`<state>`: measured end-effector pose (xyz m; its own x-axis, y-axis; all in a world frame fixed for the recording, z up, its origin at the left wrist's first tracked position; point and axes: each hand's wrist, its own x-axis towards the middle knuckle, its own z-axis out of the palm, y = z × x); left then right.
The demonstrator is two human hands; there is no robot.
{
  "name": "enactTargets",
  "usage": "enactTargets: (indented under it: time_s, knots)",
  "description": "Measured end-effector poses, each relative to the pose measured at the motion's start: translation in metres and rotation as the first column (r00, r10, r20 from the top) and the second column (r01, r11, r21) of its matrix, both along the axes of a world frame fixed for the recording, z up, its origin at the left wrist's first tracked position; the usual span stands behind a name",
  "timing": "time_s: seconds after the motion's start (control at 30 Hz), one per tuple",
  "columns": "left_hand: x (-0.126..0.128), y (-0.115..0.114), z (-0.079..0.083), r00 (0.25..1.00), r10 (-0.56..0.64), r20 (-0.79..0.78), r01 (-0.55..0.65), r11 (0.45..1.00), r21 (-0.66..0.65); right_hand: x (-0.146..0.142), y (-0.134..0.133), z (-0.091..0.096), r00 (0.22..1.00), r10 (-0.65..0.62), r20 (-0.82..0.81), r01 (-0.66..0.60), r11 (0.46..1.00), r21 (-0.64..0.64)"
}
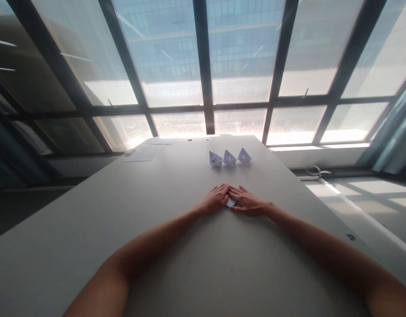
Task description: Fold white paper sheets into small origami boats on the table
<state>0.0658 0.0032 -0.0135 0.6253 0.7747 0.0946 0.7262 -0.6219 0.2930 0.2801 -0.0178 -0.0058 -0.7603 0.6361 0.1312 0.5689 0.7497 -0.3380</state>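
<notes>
A small piece of folded white paper (pixel 231 202) lies on the table between my hands, mostly covered by them. My left hand (pixel 217 199) rests over its left side with fingers stretched out and lying flat. From the right, my right hand (pixel 248 201) presses on the paper, its fingers also extended and its thumb near the lower edge. The fingertips of both hands meet at the top of the paper. Just beyond them, three folded paper boats stand in a row: a left boat (pixel 215 159), a middle boat (pixel 229 158) and a right boat (pixel 244 156).
Flat white sheets (pixel 141 153) lie at the far left of the long white table (pixel 176 185). Two small round holes are near its far edge. A dark mark (pixel 350 237) is on the right side. Tall windows stand behind, with a curtain (pixel 396 141) at the right.
</notes>
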Motion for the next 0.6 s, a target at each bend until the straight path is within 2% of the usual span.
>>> enactTargets:
  time_s: [0.17,0.37,0.6]
  knots:
    - [-0.002,-0.002,0.002,0.995,-0.035,-0.088,0.035,0.999,-0.007,0.001,-0.002,0.003,0.998,-0.014,-0.057,0.012,0.999,-0.033]
    - [-0.003,-0.001,-0.001,0.991,-0.046,-0.125,0.051,0.998,0.032,-0.004,0.001,-0.009,0.985,-0.171,-0.036,0.171,0.985,0.006]
    - [-0.003,0.005,-0.006,0.993,0.004,-0.12,0.001,0.999,0.043,-0.007,0.0,-0.007,0.941,-0.338,0.031,0.338,0.941,0.014]
